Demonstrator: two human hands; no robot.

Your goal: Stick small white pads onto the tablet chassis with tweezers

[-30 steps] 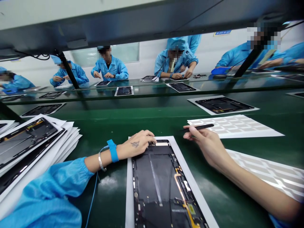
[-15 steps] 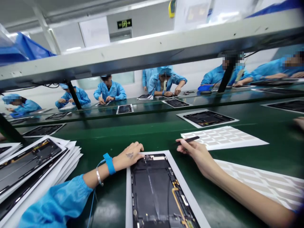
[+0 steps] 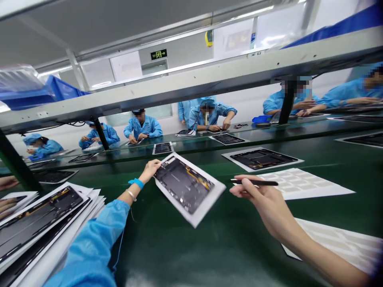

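Observation:
My left hand [image 3: 151, 169] pinches the far corner of a dark tablet housing [image 3: 183, 184] lying on a white sheet, holding both up off the belt and tilted. Copper-coloured flex strips show on the housing's inner face. My right hand [image 3: 259, 203] is apart from it, above the green belt [image 3: 191, 247], and grips slim black tweezers [image 3: 254, 182] that point left. A blue wrist strap [image 3: 136, 183] and a metal bangle [image 3: 131, 195] circle my left wrist, below a blue sleeve [image 3: 95, 235].
A stack of housings on white sheets [image 3: 44, 223] stands at lower left. Sheets of pale labels [image 3: 302, 183] lie at right, and another housing [image 3: 261, 158] lies beyond them. A co-worker's hand [image 3: 7, 182] shows at left. Other workers sit across a low shelf frame [image 3: 191, 81].
My left hand has lifted the housing and sheet off the belt, moving them away from me and turning them at a tilt. My right hand still grips the tweezers.

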